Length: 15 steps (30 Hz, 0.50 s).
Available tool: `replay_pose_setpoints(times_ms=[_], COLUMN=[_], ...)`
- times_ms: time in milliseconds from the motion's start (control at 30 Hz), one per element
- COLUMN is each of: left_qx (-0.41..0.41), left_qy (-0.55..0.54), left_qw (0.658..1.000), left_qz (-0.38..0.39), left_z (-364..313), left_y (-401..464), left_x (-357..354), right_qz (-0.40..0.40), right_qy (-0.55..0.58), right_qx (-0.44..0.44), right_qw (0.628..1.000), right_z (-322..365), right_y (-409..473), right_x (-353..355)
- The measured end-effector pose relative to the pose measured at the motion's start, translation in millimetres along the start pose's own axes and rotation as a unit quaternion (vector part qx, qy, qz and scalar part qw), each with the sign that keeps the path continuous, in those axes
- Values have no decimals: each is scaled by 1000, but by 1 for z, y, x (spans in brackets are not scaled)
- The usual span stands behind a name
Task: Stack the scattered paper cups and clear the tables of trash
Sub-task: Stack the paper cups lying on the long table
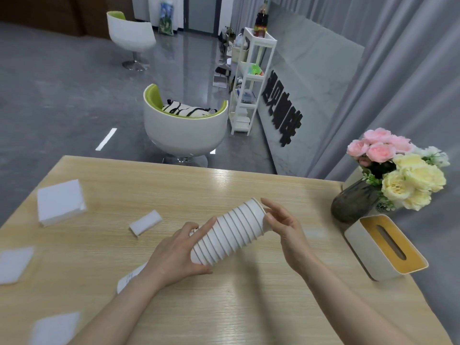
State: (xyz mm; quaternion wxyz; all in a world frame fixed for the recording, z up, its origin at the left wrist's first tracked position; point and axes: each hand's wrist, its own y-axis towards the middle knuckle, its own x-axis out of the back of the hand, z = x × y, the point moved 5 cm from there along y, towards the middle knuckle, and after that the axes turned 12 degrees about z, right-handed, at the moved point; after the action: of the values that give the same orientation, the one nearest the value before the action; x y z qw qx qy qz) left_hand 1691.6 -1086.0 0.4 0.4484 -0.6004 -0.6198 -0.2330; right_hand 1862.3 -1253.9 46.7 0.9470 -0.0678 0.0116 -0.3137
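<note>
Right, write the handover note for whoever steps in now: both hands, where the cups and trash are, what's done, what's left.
Left hand: grips the lower end of the cup stack, held tilted above the table.
Right hand: fingers relaxed at the stack's top rim, touching or nearly so; not gripping.
Done: cups are nested into one stack; no loose cups in view.
Left: set the stack down, then clear the trash: napkin pile at far left, folded napkin mid-table, two flat napkins on the left edge, paper slip under the left wrist.
Tissue box and flower vase stand on the right.
</note>
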Motion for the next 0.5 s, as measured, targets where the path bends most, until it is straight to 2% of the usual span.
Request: replay_pose_setpoints(times_ms=[167,333,400,500], left_qx=[-25,-67,-77,-95], left_qy=[-41,-81,-134,-230], left_qw=[999,994,987,968], left_qz=[-7,-26,-37,-46], left_z=[-9,-28,-35,-45], left_y=[10,34,45,60], left_x=[6,22,31,43], right_qz=[-38,54,84,83], right_qy=[122,334,346,296], right_qx=[-72,-116,-99,-60], right_qw=[989,934,929,950], right_z=[-22,-30,-20,3], right_y=[-9,-9,-3,9], right_x=[3,-19,-28,-34])
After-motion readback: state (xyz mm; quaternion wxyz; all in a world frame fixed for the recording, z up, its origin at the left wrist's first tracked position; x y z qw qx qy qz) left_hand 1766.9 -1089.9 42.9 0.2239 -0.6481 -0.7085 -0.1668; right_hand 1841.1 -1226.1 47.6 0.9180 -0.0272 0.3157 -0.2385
